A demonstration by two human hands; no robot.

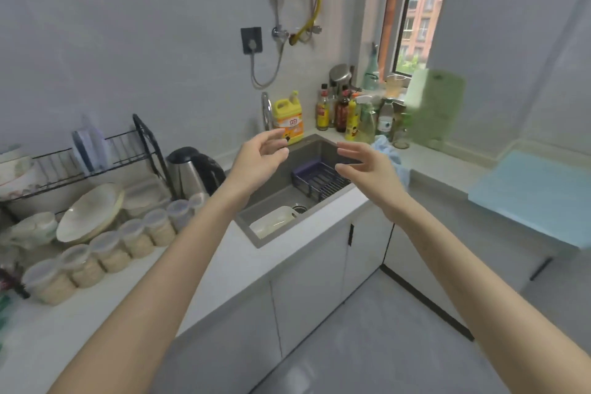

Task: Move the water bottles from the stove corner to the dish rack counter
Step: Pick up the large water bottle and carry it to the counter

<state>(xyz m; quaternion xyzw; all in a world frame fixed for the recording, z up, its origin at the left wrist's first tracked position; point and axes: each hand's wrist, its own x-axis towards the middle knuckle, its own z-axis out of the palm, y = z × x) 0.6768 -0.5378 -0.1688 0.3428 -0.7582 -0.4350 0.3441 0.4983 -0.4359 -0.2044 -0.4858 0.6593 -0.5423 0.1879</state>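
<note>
Clear plastic water bottle with a green label stands upright among dark condiment bottles, right of frame centre, above and right of both hands. The right hand is nearer; it and the left hand hover empty, fingers loosely spread.

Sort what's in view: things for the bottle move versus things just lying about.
For the job: water bottle, dish rack, its counter, left hand, right hand.
Lying about: kettle, detergent jug, sink basket, lidded jars, sauce bottles.
</note>
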